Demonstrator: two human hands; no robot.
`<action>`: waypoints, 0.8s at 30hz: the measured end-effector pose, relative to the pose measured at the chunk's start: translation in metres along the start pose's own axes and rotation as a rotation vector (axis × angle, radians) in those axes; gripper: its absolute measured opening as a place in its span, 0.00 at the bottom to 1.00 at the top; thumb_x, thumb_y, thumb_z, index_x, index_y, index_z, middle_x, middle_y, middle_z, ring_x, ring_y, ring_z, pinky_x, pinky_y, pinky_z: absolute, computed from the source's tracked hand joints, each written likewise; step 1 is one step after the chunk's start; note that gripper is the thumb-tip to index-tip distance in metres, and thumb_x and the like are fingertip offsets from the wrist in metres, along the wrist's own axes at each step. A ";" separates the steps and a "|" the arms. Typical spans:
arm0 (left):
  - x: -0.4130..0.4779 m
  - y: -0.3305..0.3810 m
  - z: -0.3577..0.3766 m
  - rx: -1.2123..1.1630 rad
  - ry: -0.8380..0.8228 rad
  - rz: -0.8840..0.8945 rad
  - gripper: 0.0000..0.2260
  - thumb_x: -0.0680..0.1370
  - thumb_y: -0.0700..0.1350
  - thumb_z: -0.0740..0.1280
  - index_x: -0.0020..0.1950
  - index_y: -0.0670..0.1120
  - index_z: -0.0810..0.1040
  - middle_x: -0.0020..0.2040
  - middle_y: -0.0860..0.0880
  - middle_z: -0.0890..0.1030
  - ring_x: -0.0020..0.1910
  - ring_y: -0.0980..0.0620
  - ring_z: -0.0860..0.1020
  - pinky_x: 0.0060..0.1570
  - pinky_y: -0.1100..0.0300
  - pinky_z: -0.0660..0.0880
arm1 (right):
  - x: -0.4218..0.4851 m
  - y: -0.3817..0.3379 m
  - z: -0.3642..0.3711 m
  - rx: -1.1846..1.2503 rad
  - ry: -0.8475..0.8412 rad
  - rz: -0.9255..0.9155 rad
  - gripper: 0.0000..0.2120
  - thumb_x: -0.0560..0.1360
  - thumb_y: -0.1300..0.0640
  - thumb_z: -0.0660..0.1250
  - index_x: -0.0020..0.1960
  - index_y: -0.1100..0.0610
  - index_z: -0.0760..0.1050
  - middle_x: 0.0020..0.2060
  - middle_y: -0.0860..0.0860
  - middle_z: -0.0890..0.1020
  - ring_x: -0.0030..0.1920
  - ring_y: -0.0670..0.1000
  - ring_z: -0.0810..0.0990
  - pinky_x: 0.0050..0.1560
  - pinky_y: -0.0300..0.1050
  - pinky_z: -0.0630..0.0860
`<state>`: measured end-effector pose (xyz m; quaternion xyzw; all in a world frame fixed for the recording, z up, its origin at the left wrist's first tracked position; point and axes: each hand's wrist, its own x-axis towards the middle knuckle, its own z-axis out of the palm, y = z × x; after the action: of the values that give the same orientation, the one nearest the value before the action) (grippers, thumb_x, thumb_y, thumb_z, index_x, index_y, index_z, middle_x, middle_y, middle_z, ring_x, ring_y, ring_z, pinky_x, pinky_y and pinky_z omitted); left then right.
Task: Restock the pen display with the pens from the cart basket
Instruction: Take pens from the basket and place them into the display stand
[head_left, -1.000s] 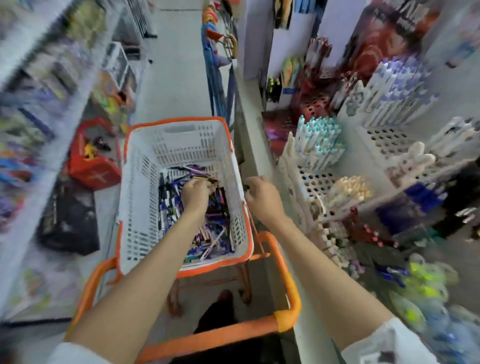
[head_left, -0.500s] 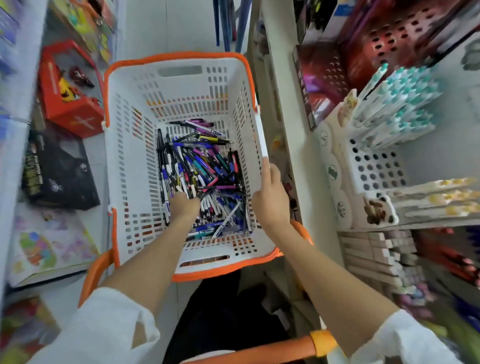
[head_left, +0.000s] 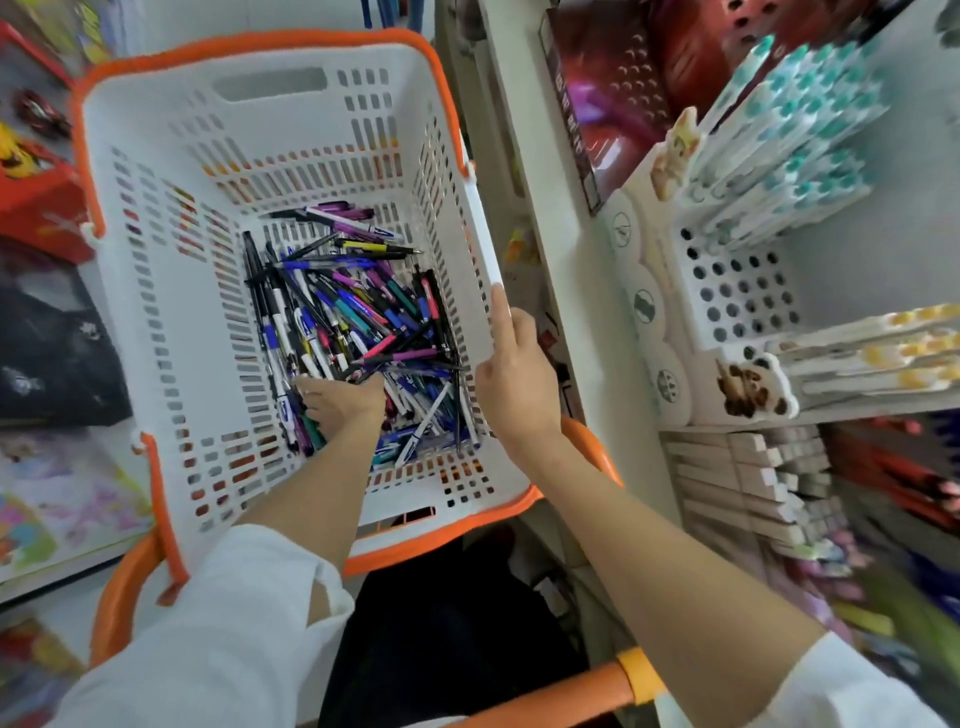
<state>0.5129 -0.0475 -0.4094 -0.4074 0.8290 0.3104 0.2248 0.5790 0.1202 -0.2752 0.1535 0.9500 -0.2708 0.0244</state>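
A white basket with an orange rim (head_left: 156, 218) sits on the cart and holds a loose pile of pens (head_left: 358, 312) in blue, black, purple and teal. My left hand (head_left: 340, 402) is down in the near part of the pile, fingers curled into the pens and hidden among them. My right hand (head_left: 519, 379) grips the basket's right rim, thumb inside, index finger lying straight along the edge. To the right stands the white perforated pen display (head_left: 737, 291), with teal-capped pens (head_left: 789, 135) above and yellow-capped pens (head_left: 883, 358) below.
The orange cart handle (head_left: 571, 696) runs across the bottom. A dark red box (head_left: 613, 104) stands behind the display. Stacked pale boxes (head_left: 748, 478) fill the shelf below it. A red box (head_left: 36, 197) and colourful goods line the left shelves.
The view has swung down and closer over the basket. My left hand has slid toward the near end of the pen pile. My right hand has moved onto the basket's right rim.
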 end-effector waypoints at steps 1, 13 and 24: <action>0.003 0.003 0.000 0.053 0.008 -0.006 0.53 0.70 0.60 0.75 0.80 0.41 0.45 0.78 0.40 0.57 0.76 0.39 0.57 0.70 0.40 0.64 | 0.000 0.000 0.000 0.002 -0.002 0.002 0.38 0.76 0.69 0.60 0.81 0.56 0.48 0.64 0.56 0.70 0.30 0.43 0.61 0.27 0.33 0.53; -0.007 0.005 0.001 -0.028 -0.103 0.067 0.40 0.75 0.50 0.74 0.78 0.40 0.55 0.56 0.47 0.77 0.33 0.50 0.75 0.29 0.56 0.73 | 0.001 0.003 0.001 0.028 0.007 0.002 0.38 0.76 0.69 0.61 0.81 0.55 0.49 0.65 0.56 0.71 0.32 0.46 0.66 0.28 0.33 0.55; 0.003 0.012 -0.037 -0.094 -0.312 0.170 0.39 0.75 0.41 0.73 0.80 0.43 0.54 0.63 0.47 0.73 0.48 0.50 0.73 0.53 0.57 0.69 | 0.002 0.004 0.001 0.030 0.006 -0.011 0.38 0.76 0.68 0.61 0.81 0.53 0.48 0.62 0.55 0.71 0.34 0.47 0.70 0.29 0.34 0.58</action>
<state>0.4970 -0.0693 -0.3807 -0.2928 0.8001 0.4263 0.3039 0.5781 0.1233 -0.2788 0.1496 0.9467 -0.2846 0.0179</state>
